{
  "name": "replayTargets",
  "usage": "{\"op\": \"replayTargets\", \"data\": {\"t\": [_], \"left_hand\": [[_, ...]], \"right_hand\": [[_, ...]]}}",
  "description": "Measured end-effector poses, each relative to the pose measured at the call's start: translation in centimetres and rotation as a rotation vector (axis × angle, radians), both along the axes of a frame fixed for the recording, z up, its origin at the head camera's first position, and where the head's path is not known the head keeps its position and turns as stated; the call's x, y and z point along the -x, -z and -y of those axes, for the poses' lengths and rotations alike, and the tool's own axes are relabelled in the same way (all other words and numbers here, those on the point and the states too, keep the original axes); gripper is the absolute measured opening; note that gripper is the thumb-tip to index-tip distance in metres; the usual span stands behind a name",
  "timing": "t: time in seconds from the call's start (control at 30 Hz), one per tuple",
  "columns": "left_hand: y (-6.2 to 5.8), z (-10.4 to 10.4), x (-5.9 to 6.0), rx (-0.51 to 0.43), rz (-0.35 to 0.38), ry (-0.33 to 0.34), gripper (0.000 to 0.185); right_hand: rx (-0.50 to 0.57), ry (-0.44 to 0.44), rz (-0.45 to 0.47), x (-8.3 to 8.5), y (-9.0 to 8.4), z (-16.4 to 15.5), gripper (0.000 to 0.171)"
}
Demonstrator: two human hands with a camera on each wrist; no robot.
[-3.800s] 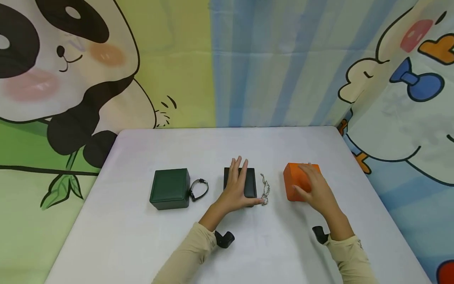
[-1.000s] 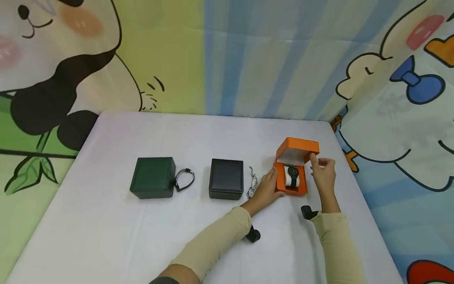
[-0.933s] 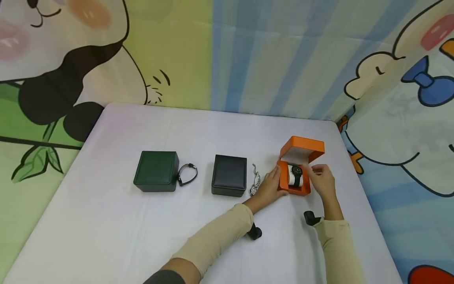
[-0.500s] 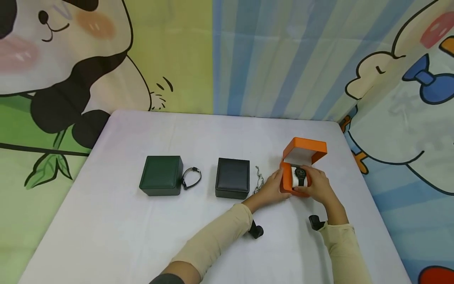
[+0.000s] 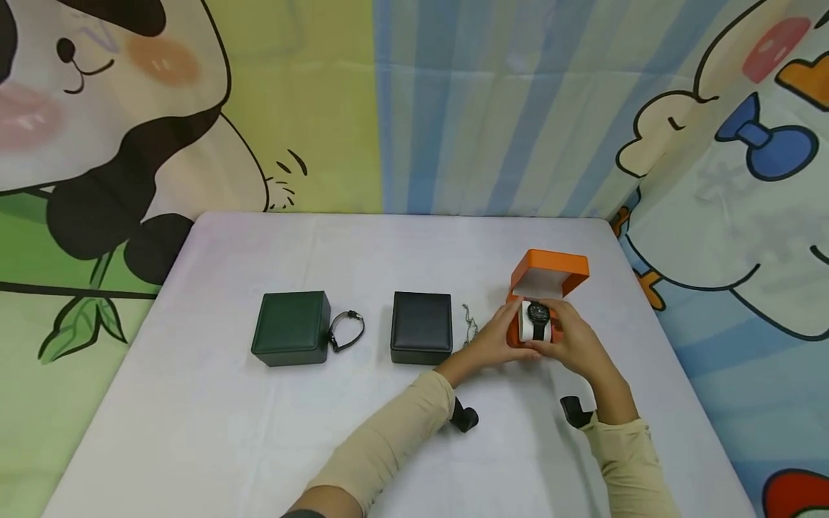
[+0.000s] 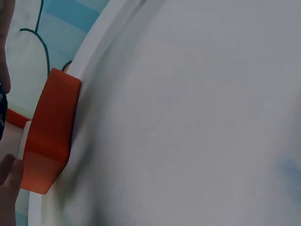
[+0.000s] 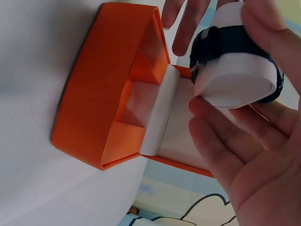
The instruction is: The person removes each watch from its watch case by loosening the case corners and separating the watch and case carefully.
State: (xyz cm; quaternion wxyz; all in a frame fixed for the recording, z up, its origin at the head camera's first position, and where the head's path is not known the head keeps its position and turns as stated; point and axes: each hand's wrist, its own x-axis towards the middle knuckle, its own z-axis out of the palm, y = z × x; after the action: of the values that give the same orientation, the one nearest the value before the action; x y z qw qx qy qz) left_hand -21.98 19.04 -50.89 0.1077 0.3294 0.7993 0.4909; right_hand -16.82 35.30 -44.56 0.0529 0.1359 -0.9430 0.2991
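Note:
In the head view a black wristwatch [image 5: 539,314] sits wrapped around a white cushion [image 5: 524,329]. My right hand [image 5: 576,342] grips the cushion; the right wrist view has its thumb over one side of the cushion [image 7: 240,82] and its fingers along the other. On the opposite side is my left hand [image 5: 495,338], its fingertips at the cushion's edge; some of its fingers [image 7: 190,26] look straight, and its thumb's contact is hidden. Behind the hands stands the orange watch box [image 5: 550,266], lid raised. The right wrist view shows the cushion out of the box [image 7: 94,89].
Left of the hands are a black box [image 5: 421,324] and a green box [image 5: 291,324], both closed. A black-strapped watch or bracelet [image 5: 346,331] lies by the green box. The silver-chained watch [image 5: 469,320] is partly behind my left hand. White cloth covers the table [image 5: 214,410].
The right hand moved from the raised lid to the watch and lifted it out on its cushion. My left hand shifted from the box's side to the cushion.

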Motion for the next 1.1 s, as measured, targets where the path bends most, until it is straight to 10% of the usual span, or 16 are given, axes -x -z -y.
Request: {"op": "replayTargets", "data": {"t": [0.2, 0.5, 0.8, 0.93, 1.1], "left_hand": [[-0.8, 0.4, 0.0, -0.17, 0.179, 0.019, 0.082], [-1.3, 0.6, -0.3, -0.191, 0.106, -0.076, 0.076], [-2.5, 1.6, -0.8, -0.195, 0.099, 0.009, 0.078], [-2.9, 1.8, -0.9, -0.266, 0.207, 0.075, 0.09], [-3.3, 1.8, -1.0, -0.322, 0.254, 0.108, 0.089]], "right_hand": [[0.046, -0.031, 0.004, -0.4, -0.4, 0.2, 0.071], [0.101, -0.082, -0.034, -0.9, -0.5, 0.7, 0.071], [0.221, -0.131, 0.139, -1.3, -0.9, -0.1, 0.103], [0.306, -0.163, 0.223, -1.4, -0.9, -0.4, 0.111], [0.337, -0.164, 0.155, -1.9, -1.4, 0.2, 0.103]]}}
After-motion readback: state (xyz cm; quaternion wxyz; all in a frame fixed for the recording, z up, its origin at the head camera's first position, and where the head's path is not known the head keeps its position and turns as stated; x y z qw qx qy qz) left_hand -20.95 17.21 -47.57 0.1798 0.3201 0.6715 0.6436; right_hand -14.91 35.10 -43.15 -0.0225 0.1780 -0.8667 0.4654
